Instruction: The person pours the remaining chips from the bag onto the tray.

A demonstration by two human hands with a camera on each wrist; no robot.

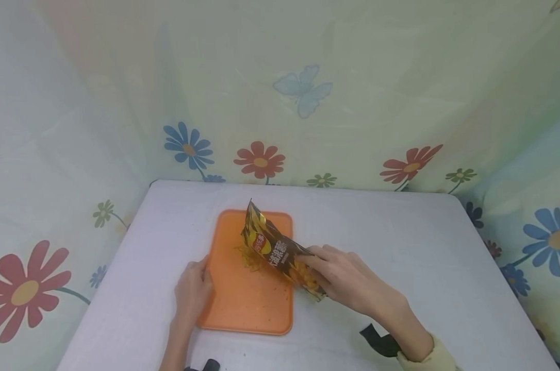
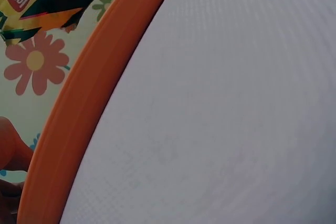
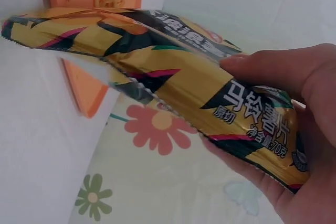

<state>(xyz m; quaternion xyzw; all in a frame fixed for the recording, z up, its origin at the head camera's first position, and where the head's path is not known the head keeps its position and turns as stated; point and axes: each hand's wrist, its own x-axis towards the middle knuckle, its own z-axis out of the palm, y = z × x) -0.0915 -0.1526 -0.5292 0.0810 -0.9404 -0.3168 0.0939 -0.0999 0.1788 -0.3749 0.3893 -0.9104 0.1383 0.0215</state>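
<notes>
Pale curtains (image 1: 215,67) printed with red, blue and green daisies and one light-blue butterfly (image 1: 304,90) ring the scene, and before you stands a desk (image 1: 377,226) under a white cloth. On it, left of centre, lies your orange rectangular tray (image 1: 252,314) with rounded corners, and look at your left hand (image 1: 193,288): it grips the tray's left edge, the forearm coming up from the bottom. Over to your right hand (image 1: 342,273), and it has a firm grasp on a shiny black-and-gold foil crisp bag (image 1: 280,251) with a red-and-yellow logo, thumb on one face and fingers behind, as the right wrist view shows. That bag slants across the tray's right edge, its far end up over the orange surface, its near end in your grip just beyond the edge. Right by the bag's far end sits a small heap of yellow crisp shreds (image 1: 247,257) on the tray, with tiny crumbs scattered lower down; whether bag and heap touch, you can't tell. A pale yellow sleeve (image 1: 428,355) shows behind your right wrist, a curved black strip (image 1: 379,342) beside it, and a small black object (image 1: 211,366) pokes in at the bottom near your left forearm.
</notes>
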